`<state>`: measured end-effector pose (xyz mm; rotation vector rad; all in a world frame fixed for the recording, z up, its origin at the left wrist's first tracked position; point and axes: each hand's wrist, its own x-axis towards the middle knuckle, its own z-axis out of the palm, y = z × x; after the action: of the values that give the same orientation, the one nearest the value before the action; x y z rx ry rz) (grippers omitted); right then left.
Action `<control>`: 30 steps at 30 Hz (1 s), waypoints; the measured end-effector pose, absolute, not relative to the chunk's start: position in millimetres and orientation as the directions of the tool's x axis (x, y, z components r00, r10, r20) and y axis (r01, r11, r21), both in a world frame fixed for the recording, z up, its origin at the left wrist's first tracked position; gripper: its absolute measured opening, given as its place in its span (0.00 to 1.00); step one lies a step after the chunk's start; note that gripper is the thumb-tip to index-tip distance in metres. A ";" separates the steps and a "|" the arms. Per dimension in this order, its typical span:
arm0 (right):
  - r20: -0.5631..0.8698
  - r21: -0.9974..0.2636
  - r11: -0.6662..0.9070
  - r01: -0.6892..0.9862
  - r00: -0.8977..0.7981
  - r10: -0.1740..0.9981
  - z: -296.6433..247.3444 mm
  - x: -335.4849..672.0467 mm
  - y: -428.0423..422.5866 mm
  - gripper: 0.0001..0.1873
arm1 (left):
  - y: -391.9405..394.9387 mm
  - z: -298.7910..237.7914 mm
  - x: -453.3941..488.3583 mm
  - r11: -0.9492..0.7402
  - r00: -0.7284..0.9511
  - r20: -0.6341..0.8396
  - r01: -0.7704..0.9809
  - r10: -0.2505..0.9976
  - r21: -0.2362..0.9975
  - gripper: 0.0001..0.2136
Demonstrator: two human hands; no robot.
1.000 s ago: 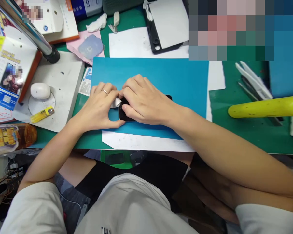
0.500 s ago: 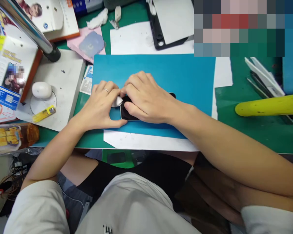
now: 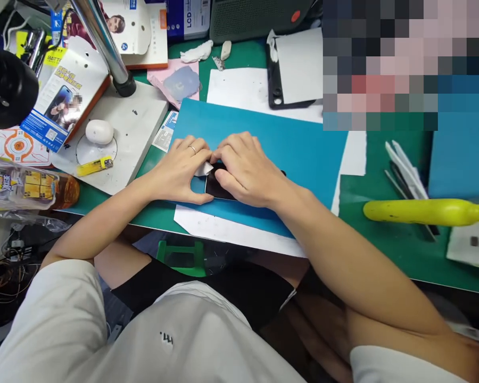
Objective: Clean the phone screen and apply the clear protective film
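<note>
A black phone (image 3: 217, 186) lies flat on a blue mat (image 3: 287, 143) near the desk's front edge. My right hand (image 3: 247, 170) presses down on it, fingers bent over the screen, hiding most of it. My left hand (image 3: 181, 170), with a ring on one finger, pinches a small white cloth or tab (image 3: 203, 169) at the phone's left end, its thumb lying along the phone's near corner. The two hands touch each other above that end.
A white stand base (image 3: 131, 127) with a metal pole (image 3: 104, 42), a white oval object (image 3: 99, 131) and a yellow lighter (image 3: 93, 166) stand at left. Packaging boxes lie beyond. A yellow handle (image 3: 423, 210) and tweezers (image 3: 403, 165) lie right. A black frame (image 3: 277, 80) with white sheet sits behind.
The view has shifted and tilted, so everything sits further right and lower. Both hands keep the same grip on the phone and white piece, with only slight finger movement.
</note>
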<state>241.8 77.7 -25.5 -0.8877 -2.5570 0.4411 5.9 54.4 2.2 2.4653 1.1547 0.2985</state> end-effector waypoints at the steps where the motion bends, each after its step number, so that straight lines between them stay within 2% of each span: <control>1: 0.280 -0.406 0.760 0.508 -0.722 0.633 -25.1 242.0 77.4 0.17 | 54.3 2.4 5.7 -0.579 0.634 0.025 0.689 0.773 0.436 0.25; 5: 0.415 -0.345 0.800 0.491 -0.685 0.599 -22.2 247.5 78.5 0.23 | 54.5 0.9 5.0 -0.589 0.636 0.040 0.687 0.771 0.425 0.26; 9: 0.496 -0.344 0.759 0.553 -0.580 0.647 -12.2 264.0 85.5 0.29 | 56.3 -1.7 3.1 -0.605 0.649 0.062 0.665 0.758 0.438 0.28; 15: 0.352 -0.522 0.678 0.517 -0.593 0.724 -3.7 314.7 94.6 0.29 | 62.7 -1.1 -2.1 -0.589 0.635 0.069 0.664 0.770 0.461 0.30; 19: 0.381 -0.620 0.627 0.471 -0.518 0.766 -12.9 339.2 97.4 0.27 | 67.6 1.2 -3.9 -0.571 0.624 0.045 0.681 0.780 0.459 0.31; 23: 0.345 -0.641 0.558 0.527 -0.451 0.823 -14.6 339.7 106.2 0.31 | 70.2 6.7 -5.1 -0.566 0.612 0.041 0.702 0.790 0.431 0.32; 27: 0.251 -0.628 0.550 0.551 -0.525 0.813 -11.4 336.3 114.4 0.39 | 73.7 10.8 -7.0 -0.590 0.628 0.051 0.696 0.776 0.410 0.31; 30: 0.245 -0.631 0.565 0.532 -0.554 0.796 -12.0 336.4 116.3 0.43 | 76.1 10.5 -7.9 -0.598 0.633 0.062 0.690 0.772 0.407 0.32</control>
<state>336.4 116.3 -12.0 -1.0632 -2.2859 0.6801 -7.9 76.1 10.5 2.5112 1.1683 0.3305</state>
